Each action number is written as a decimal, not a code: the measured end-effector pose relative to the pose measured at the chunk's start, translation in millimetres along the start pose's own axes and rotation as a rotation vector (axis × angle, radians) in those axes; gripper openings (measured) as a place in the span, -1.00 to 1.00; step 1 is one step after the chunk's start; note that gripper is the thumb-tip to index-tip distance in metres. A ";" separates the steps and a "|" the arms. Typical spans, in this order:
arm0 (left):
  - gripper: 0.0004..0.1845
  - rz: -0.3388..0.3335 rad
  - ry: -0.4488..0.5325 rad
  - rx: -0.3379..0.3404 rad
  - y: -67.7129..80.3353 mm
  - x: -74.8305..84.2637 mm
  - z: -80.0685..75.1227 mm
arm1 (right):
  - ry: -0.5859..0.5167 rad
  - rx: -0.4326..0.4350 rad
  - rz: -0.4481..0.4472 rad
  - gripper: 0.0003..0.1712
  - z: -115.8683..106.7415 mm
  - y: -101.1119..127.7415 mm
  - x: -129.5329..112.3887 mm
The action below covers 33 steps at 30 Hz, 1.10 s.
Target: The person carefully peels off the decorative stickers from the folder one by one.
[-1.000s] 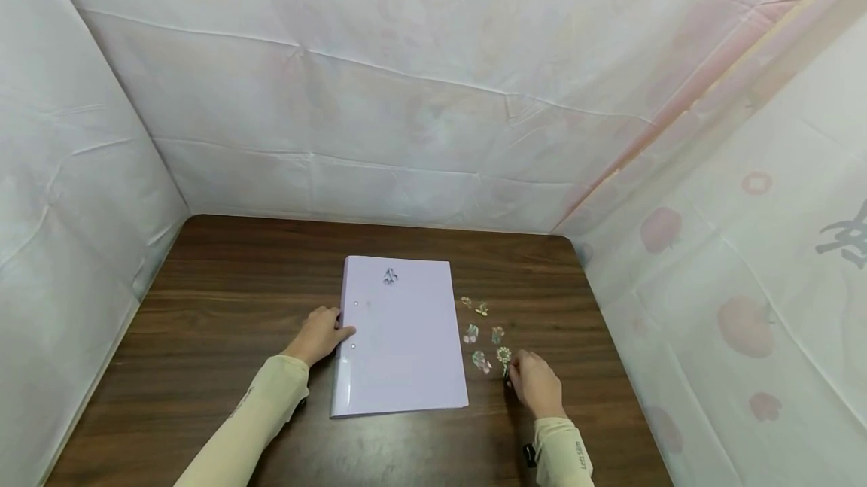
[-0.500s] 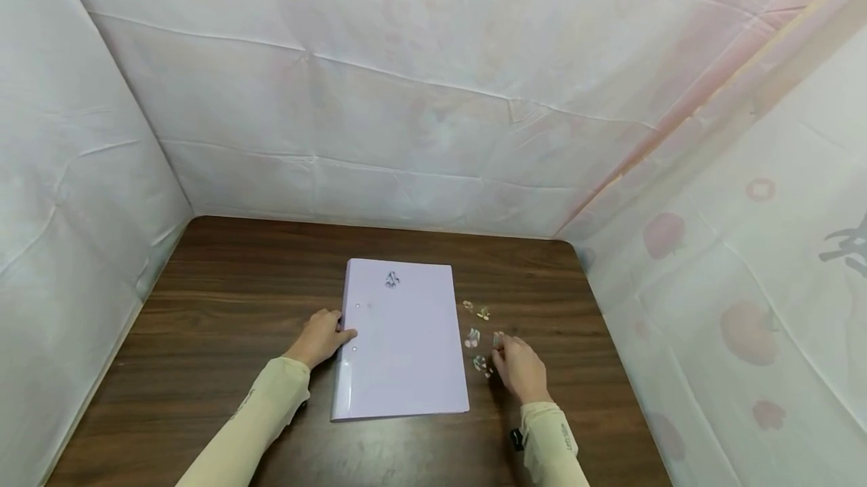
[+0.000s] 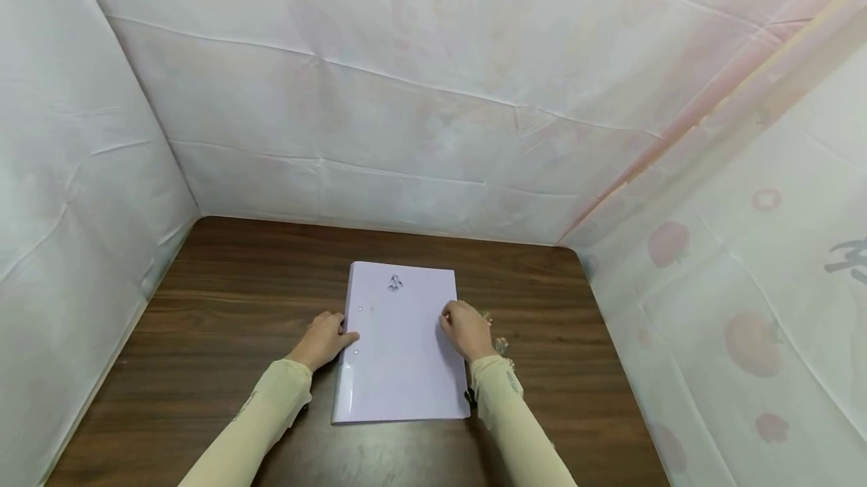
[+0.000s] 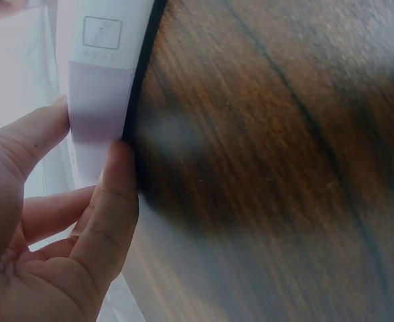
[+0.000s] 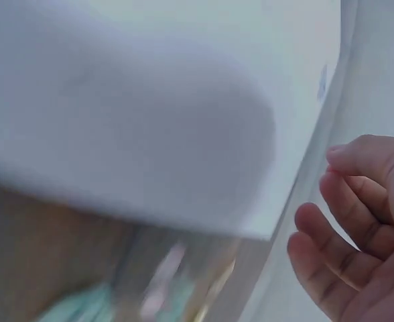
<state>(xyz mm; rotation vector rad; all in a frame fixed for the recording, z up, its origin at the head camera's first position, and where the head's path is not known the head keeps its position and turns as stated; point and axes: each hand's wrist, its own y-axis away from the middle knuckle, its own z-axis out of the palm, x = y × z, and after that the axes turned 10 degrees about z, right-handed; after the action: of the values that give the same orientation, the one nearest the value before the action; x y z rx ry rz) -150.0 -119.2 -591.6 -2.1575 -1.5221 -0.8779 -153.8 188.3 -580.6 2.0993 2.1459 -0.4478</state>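
Movement of the person's right hand (image 3: 466, 330) is the chief change: half a second ago it hovered among the small shiny cut-out stickers (image 3: 500, 344) lying on the dark wood-grain desk (image 3: 237, 321), right of centre in the head view; now it sits at the right edge of the flat pale lilac plastic binder (image 3: 403, 344), fingers bent down onto the cover. One sticker that lay nearest the wrist a second ago no longer shows where it was, so the hand may have carried it over, but no view confirms this. The right wrist view is badly blurred; it shows loosely curled fingers (image 5: 358, 221) beside the pale cover with nothing clearly between them, so whether this grip is pinching a sticker or is empty cannot be told. The left hand (image 3: 323, 340) has stayed put at the binder's left spine edge, and the left wrist view shows thumb (image 4: 29, 144) and forefinger clasping that edge, so this grip is closed on the binder. The binder lies at the centre of the desk, closed, with a small sticker (image 3: 396, 284) already on its cover near the upper edge. Most remaining stickers are hidden behind the right hand and sleeve; only a few glints show at its right. Pale plastic sheeting (image 3: 406, 95) walls in the desk on three sides.
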 end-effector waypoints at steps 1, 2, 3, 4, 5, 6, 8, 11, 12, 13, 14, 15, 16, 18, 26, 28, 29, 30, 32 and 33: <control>-0.40 0.001 0.000 0.004 0.0 0.0 0.4 | 0.001 -0.006 -0.007 -0.93 3.3 -6.8 -4.6; -0.41 0.006 -0.002 0.007 0.0 0.2 0.8 | 0.000 -0.009 -0.019 -0.92 6.0 -13.6 -9.2; -0.41 0.009 -0.003 0.009 -0.1 0.5 1.3 | -0.002 -0.015 -0.029 -0.92 8.3 -20.1 -13.4; -0.41 0.008 -0.003 0.008 -0.2 0.7 2.0 | -0.004 -0.023 -0.041 -0.91 10.1 -26.4 -17.6; -0.41 0.009 -0.004 0.008 -0.2 0.9 2.7 | -0.008 -0.028 -0.051 -0.91 11.5 -32.6 -22.0; -0.41 0.012 -0.004 0.009 -0.4 1.2 3.4 | -0.002 -0.031 -0.059 -0.91 13.3 -38.8 -25.9; -0.42 0.021 -0.005 0.009 -0.9 2.3 4.6 | -0.004 -0.037 -0.080 -0.91 16.3 -50.5 -33.1; -0.44 0.039 -0.016 0.021 -2.4 3.2 6.3 | 0.014 -0.037 -0.097 -0.91 22.3 -67.3 -43.3; -0.46 0.045 -0.021 0.027 -2.8 3.6 6.7 | 0.022 -0.039 -0.103 -0.91 24.6 -72.6 -46.4; -0.46 0.049 -0.024 0.032 -3.0 4.0 7.2 | 0.023 -0.044 -0.103 -0.91 26.7 -77.4 -49.4; -0.48 0.055 -0.028 0.036 -3.3 4.1 7.8 | 0.032 -0.048 -0.099 -0.91 29.0 -81.7 -51.9; -0.50 0.059 -0.030 0.039 -3.2 4.3 8.5 | 0.041 -0.056 -0.093 -0.90 31.4 -85.5 -54.1; -0.51 0.064 -0.031 0.043 -3.1 4.6 9.3 | 0.041 -0.065 -0.087 -0.90 33.5 -88.8 -56.1; -0.55 0.067 -0.027 0.044 -2.8 5.1 11.6 | 0.045 -0.084 -0.073 -0.90 37.7 -93.5 -58.9; -0.50 0.079 -0.034 0.032 -3.0 10.2 19.2 | 0.070 -0.151 -0.004 -0.90 49.0 -97.9 -59.5; -0.49 0.076 -0.034 0.033 -3.2 11.5 19.5 | 0.074 -0.149 -0.002 -0.91 49.8 -97.3 -58.8; -0.48 0.077 -0.035 0.033 -3.4 12.0 19.4 | 0.076 -0.147 -0.003 -0.92 50.1 -97.1 -58.7; -0.47 0.074 -0.036 0.032 -3.0 12.5 19.3 | 0.075 -0.145 -0.005 -0.92 50.4 -96.9 -58.7; -0.47 0.077 -0.037 0.032 -2.3 12.8 18.8 | 0.079 -0.144 -0.005 -0.93 51.1 -96.1 -59.3; -0.47 0.077 -0.036 0.032 -1.6 12.8 18.9 | 0.082 -0.143 -0.005 -0.93 51.2 -95.7 -59.8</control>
<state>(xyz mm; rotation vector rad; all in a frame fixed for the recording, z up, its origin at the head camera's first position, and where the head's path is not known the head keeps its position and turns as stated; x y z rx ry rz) -143.3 -98.0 -597.2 -2.2043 -1.4494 -0.7886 -252.8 116.3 -599.8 2.0687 2.1559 -0.2047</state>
